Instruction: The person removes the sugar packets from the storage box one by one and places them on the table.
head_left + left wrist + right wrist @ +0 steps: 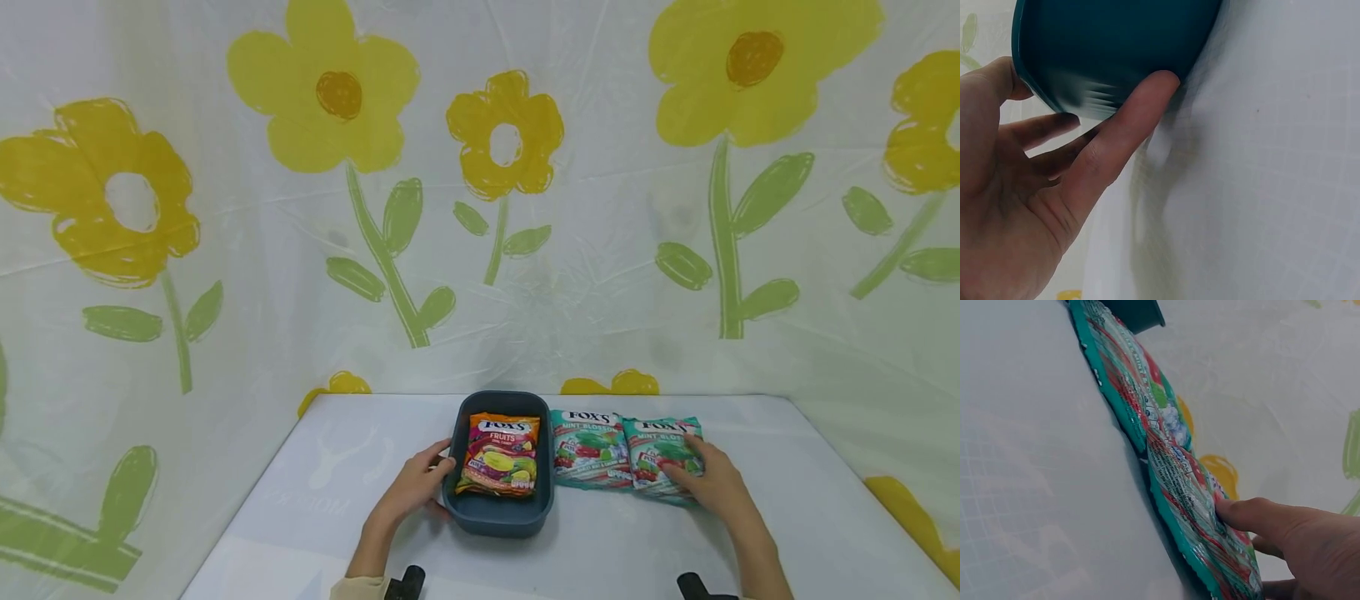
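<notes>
A dark blue-grey plastic bin [497,518] holds orange candy bags labelled FOX'S Fruits [498,454]. My left hand [415,487] touches the bin's left side. In the left wrist view, the thumb of that hand [1029,206] lies along the bin's outer wall [1116,44], with other fingers by the rim. Right of the bin lie two green FOX'S mint candy bags, a nearer one [592,448] beside the bin and a farther one [651,442]. My right hand [716,479] holds the farther bag at its right side, thumb on its front [1179,481].
All of this stands on a white table [315,500]. A white sheet with yellow flowers [502,150] hangs behind and around it. The two mint bags meet edge to edge, and the first sits close against the bin's right wall.
</notes>
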The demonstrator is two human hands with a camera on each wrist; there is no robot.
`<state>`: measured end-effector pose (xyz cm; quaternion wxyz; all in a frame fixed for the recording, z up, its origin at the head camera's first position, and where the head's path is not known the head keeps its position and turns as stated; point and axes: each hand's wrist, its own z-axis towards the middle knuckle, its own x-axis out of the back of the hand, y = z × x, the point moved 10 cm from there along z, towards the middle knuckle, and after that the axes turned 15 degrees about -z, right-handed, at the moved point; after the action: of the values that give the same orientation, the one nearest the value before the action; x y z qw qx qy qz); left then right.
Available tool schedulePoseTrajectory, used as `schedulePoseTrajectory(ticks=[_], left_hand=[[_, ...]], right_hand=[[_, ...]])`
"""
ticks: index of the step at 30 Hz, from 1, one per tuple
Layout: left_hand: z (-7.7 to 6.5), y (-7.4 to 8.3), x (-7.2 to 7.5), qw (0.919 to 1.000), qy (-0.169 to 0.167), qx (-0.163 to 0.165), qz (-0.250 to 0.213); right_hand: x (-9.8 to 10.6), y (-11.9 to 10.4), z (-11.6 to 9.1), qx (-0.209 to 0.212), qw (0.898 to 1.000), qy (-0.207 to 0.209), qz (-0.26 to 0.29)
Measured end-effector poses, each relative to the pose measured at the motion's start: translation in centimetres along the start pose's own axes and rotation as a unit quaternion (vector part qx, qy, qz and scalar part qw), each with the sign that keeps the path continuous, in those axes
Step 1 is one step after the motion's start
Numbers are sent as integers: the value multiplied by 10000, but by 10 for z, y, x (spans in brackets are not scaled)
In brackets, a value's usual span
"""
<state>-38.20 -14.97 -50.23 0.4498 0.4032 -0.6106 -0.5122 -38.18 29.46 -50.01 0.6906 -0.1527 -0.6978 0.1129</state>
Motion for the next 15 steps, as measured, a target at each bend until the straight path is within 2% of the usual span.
schedulePoseTrajectory(ticks=[9,15], left_hand=[[0,-2,1,10000,-34,-11,47],[-1,1,1,10000,-70,-16,57]], right_hand=[[2,-6,-2,-60,9993,-55,-366],[1,-9,-4,-98,9990,-160,-396]])
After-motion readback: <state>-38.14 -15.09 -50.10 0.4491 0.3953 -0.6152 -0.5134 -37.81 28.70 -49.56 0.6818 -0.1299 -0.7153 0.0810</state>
